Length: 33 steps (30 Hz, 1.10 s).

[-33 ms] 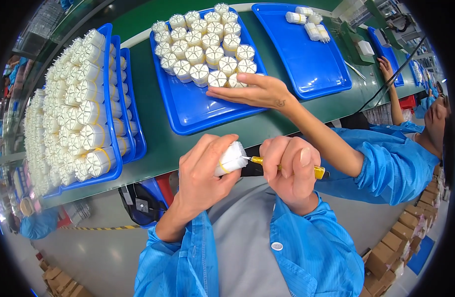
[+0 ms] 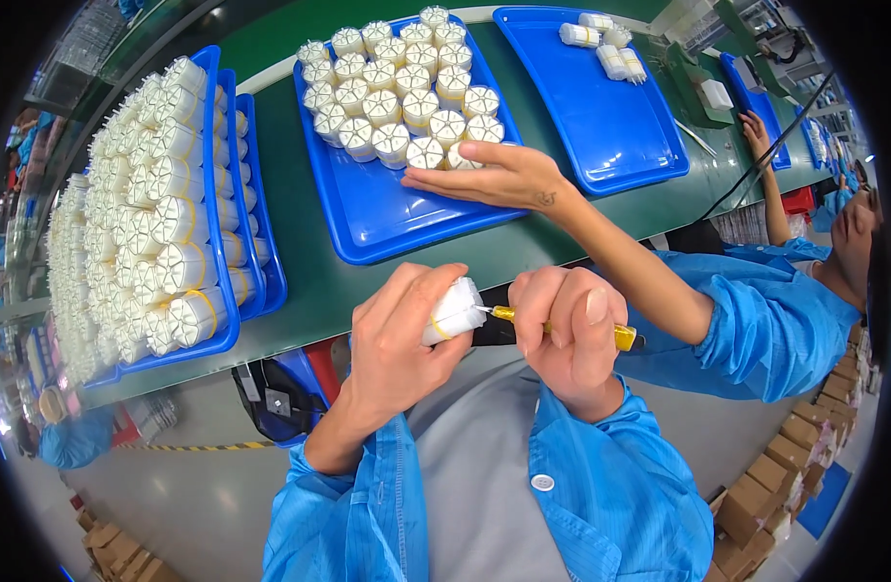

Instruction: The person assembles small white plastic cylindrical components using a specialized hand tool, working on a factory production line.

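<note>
A co-worker's bare hand (image 2: 508, 180) edges slightly left; left hand (image 2: 397, 335) grips a yellow-banded white cylinder (image 2: 452, 316), long axis slanting far-right; right hand (image 2: 571, 335) clasps a yellow-handled metal-tipped tool (image 2: 504, 313) pointing left.

On the bench (image 2: 288, 184), the middle tray (image 2: 397, 215) lies between a tray stack (image 2: 232, 315) on the left and the right tray (image 2: 600, 136). Cylinders (image 2: 380, 107) occupy the middle tray's far part, with a co-worker's hand (image 2: 503, 177) at their near right edge; a few more lie at the right tray's far end. Before the middle tray — nearest the wearer — sit the left hand (image 2: 392, 335) around a held cylinder (image 2: 453, 315) and, to its right, the right hand (image 2: 576, 335) around a tool (image 2: 503, 313).
</note>
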### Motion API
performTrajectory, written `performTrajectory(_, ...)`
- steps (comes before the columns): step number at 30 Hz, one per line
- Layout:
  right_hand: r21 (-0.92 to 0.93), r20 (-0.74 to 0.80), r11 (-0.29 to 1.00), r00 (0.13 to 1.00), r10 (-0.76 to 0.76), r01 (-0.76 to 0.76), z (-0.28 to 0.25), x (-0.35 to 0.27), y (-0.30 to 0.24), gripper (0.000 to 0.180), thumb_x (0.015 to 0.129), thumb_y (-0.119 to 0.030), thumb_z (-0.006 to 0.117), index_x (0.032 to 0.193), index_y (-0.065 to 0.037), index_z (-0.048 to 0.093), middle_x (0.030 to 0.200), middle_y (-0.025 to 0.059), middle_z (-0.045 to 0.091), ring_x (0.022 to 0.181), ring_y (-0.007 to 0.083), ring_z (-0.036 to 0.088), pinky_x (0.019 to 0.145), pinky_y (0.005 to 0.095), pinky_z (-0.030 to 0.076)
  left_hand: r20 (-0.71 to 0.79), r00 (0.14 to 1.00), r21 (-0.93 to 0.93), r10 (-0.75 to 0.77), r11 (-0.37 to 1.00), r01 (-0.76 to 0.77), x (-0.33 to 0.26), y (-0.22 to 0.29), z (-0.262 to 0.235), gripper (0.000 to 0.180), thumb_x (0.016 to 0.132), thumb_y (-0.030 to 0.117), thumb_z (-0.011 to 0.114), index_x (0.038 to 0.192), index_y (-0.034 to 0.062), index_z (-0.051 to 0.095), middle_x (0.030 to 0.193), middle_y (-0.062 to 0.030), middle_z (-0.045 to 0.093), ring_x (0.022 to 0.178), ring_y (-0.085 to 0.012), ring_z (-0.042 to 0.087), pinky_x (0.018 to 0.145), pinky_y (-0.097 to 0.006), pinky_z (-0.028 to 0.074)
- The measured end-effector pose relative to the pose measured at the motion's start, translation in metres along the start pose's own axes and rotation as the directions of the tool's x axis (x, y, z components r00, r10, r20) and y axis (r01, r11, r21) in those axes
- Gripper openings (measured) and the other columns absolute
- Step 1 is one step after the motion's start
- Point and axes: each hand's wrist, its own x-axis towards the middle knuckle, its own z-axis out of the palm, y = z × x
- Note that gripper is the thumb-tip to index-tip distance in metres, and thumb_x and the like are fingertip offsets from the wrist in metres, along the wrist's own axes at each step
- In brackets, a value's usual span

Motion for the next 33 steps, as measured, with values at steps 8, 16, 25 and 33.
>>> performTrajectory(8,-0.03,-0.039,0.996,0.995,-0.089,0.088,0.0,-0.002,0.017,0.043,0.104,-0.028,0.036,0.069,-0.005,0.045,0.057,0.0091,0.053,0.045,0.0083,0.034,0.044,0.0257,0.03,0.047,0.999,0.07,0.027,0.997,-0.03,-0.002,-0.006,0.002,0.052,0.058,-0.004,0.073,0.108,0.0012,0.06,0.087,-0.0121,0.058,0.071,-0.0308,0.062,0.061,-0.037,0.05)
performTrajectory(16,-0.006,-0.05,1.0,0.999,-0.003,0.003,-0.002,0.001,0.018,0.043,0.104,-0.026,0.036,0.067,-0.006,0.042,0.055,0.0072,0.049,0.046,0.0075,0.03,0.044,0.0259,0.026,0.063,0.998,0.119,0.031,0.992,-0.039,-0.003,-0.008,0.004,0.051,0.059,-0.004,0.073,0.108,0.0006,0.059,0.086,-0.0124,0.057,0.071,-0.0313,0.061,0.06,-0.038,0.05)
performTrajectory(25,0.27,-0.163,0.959,0.978,0.129,-0.081,0.0,0.006,0.02,0.041,0.104,-0.03,0.034,0.068,-0.009,0.039,0.055,0.0079,0.045,0.046,0.0102,0.034,0.047,0.0255,0.029,0.124,0.935,-0.503,-0.332,0.791,0.348,-0.005,-0.005,0.016,0.043,0.074,0.002,0.075,0.112,0.0015,0.055,0.096,-0.0081,0.062,0.075,-0.0152,0.061,0.067,-0.029,0.05)
performTrajectory(33,0.187,-0.161,0.98,0.986,-0.038,0.068,-0.009,-0.003,0.009,0.04,0.104,-0.029,0.032,0.069,-0.01,0.04,0.056,0.0068,0.047,0.047,0.0103,0.034,0.052,0.0276,0.031,0.3,0.869,-0.798,-0.394,0.394,0.455,-0.014,-0.013,0.006,0.039,0.087,0.026,0.067,0.112,0.0,0.053,0.091,-0.0069,0.063,0.075,-0.0082,0.057,0.065,-0.022,0.047)
